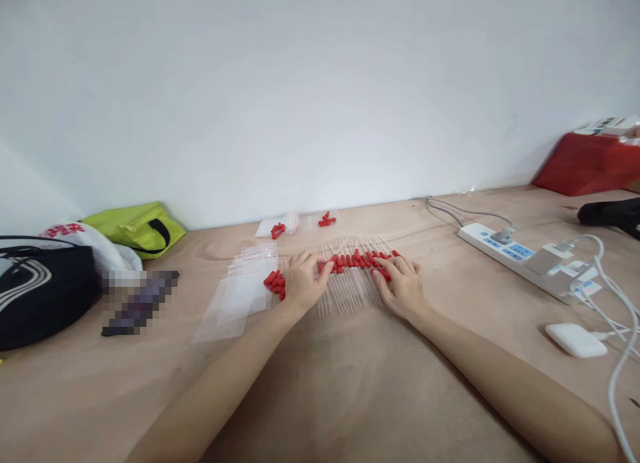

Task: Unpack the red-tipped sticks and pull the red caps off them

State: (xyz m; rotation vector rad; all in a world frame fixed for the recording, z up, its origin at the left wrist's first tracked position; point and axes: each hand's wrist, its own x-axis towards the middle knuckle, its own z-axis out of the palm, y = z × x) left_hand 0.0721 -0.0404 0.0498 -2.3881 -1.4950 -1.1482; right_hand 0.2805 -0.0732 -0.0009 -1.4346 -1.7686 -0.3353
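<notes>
A row of small red capsule-shaped pieces (357,259) lies across many thin pale sticks (347,299) on the table. My left hand (303,279) is at the row's left end, thumb and forefinger closed around a red piece there. At the right end my right hand (404,286) curves its fingers over the row, with red pieces between thumb and forefinger. Left of my left hand sits a loose pile of red pieces (274,282), partly hidden by it. Overlapping clear zip bags (230,306) lie farther left.
Behind are two small groups of red pieces (278,231) on clear bags. To the right lie a white power strip (500,249), cables and a white case (576,339). A black bag (50,296), a green pouch (135,226) and a blurred-out item (143,303) are left.
</notes>
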